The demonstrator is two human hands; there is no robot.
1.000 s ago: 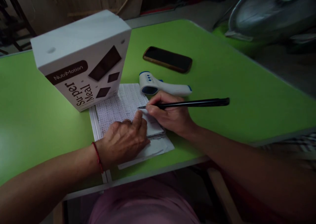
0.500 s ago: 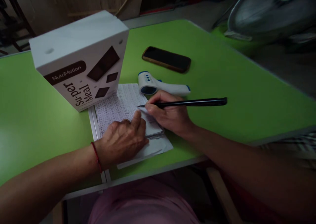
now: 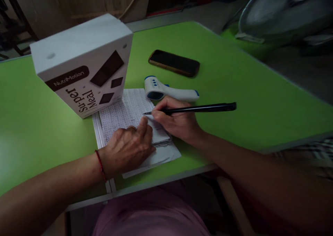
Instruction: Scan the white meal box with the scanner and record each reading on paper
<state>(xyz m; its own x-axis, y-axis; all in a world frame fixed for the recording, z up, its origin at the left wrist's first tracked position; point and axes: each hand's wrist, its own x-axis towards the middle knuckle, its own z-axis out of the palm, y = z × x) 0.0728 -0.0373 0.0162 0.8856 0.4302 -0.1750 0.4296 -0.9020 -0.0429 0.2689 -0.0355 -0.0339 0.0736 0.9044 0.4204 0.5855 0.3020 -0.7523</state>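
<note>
My right hand (image 3: pixel 179 123) pinches a slim black pen (image 3: pixel 205 108) between thumb and fingers. The pen's tip is at the page of a small notebook (image 3: pixel 127 106) filled with dense handwritten lines. My left hand (image 3: pixel 131 145) lies across the lower part of the notebook, index finger stretched out close to the pen tip, the other fingers partly hidden beneath the hand. Loose white paper (image 3: pixel 161 156) sticks out under the notebook. Just beyond my right hand is a white and blue infrared thermometer (image 3: pixel 173 92), lying on its side.
A tall white box (image 3: pixel 85 66) marked "NutriMotion" stands at the notebook's upper left. Farther back on the green table (image 3: pixel 234 90) lies a dark smartphone (image 3: pixel 174 63). A large fan (image 3: pixel 281 14) stands beyond the table at the right.
The view has shifted slightly, moving everything a little leftward. Both hands keep their places on the notebook, and the pen is still held at the page.
</note>
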